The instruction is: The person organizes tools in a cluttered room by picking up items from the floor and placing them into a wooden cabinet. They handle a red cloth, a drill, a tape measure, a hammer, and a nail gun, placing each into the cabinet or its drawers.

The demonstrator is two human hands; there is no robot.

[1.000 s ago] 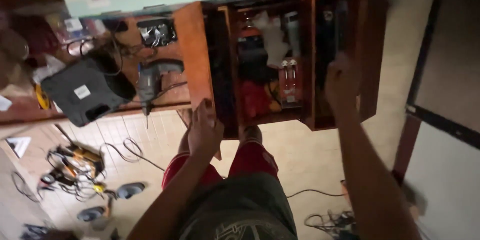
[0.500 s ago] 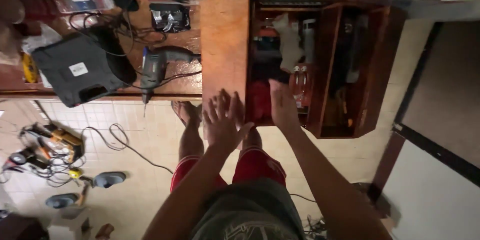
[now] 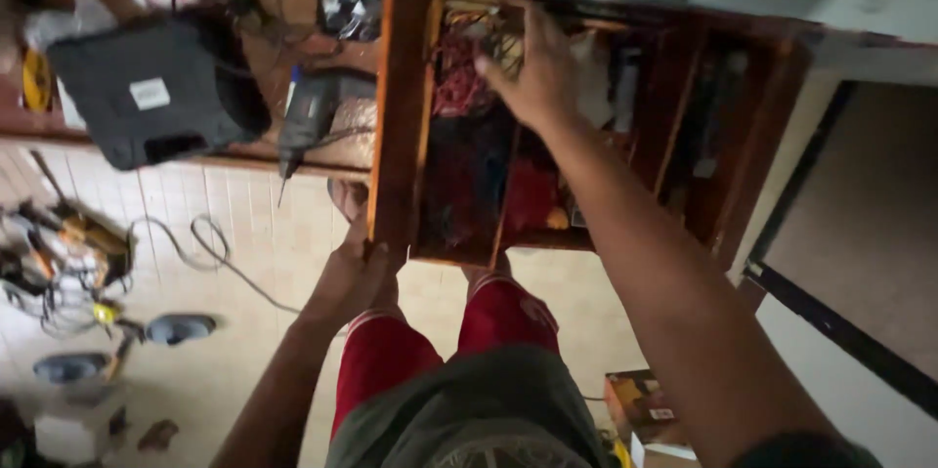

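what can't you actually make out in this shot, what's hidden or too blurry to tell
- Head view: the right hand reaches into the drawer; its fingertips are hidden among the contents, so any grip is unclear.
- The drawer's red and dark contents are blurred by motion and cannot be identified.
- The left hand is on the drawer's front corner; its fingers are partly hidden behind the wood.
- The black case and the floor tools are cut off or too small and blurred.

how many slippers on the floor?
2, both blue-grey on the tiles at lower left: one slipper beside the tangle of tools, the other slipper lower and further left. More may be hidden out of frame.
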